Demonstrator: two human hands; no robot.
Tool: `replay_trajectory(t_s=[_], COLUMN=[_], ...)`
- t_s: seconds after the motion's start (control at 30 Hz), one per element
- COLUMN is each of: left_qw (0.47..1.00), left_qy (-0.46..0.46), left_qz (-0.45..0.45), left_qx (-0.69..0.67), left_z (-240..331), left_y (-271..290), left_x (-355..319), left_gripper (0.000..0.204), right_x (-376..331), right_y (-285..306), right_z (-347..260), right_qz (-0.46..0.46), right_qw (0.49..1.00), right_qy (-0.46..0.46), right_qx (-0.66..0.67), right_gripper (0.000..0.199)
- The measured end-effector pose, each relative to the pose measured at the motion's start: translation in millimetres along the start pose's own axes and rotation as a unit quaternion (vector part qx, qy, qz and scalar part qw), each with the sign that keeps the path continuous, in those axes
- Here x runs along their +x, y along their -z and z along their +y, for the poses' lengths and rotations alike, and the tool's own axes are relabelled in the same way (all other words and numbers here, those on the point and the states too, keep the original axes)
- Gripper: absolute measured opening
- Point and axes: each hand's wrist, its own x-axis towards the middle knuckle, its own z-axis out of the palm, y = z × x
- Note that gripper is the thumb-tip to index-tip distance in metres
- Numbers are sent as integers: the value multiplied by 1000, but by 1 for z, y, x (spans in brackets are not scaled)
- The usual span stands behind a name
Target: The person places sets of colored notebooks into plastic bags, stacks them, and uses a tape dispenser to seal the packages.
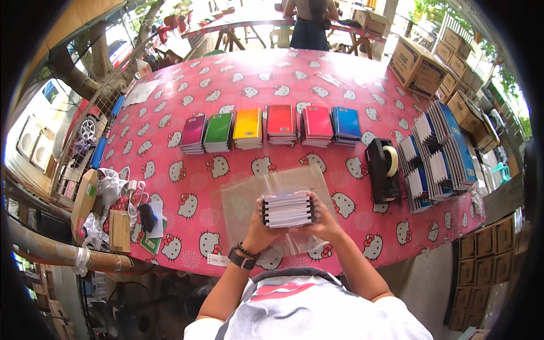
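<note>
Between my hands, a stack of small notebooks (288,211) stands edge-on, white page edges facing up and black bindings at the sides. My left hand (259,229) wraps its left side; a dark watch and a beaded bracelet sit on that wrist. My right hand (324,220) grips the right side. Beneath them lie clear plastic sleeves (238,198) on the table. Beyond is a row of notebook piles: purple (194,133), green (219,131), yellow (247,127), red (281,123), pink (317,124) and blue (347,123).
A pink cartoon-print cloth covers the table (187,226). To the right stand a black tape dispenser (382,175) and stacked blue notebooks (439,153). At left are a wooden block (119,229) and a dark pouch (147,217). Cardboard boxes (416,67) stand far right; another person (310,25) is beyond.
</note>
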Motion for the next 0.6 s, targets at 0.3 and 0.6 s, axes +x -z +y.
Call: replay_trajectory(t_s=[0.3, 0.6], left_qw=[991, 922], left_qy=[13, -147], left_qz=[29, -95], left_qx=[-131, 347], left_z=[31, 46], left_y=[-3, 30], left_x=[-20, -32], left_gripper=[95, 62], right_x=[-29, -30], right_y=[21, 28], right_z=[-1, -33], right_qz=[47, -113], right_qw=[971, 899], right_qy=[45, 122], right_qx=[-232, -405], right_gripper=[88, 49])
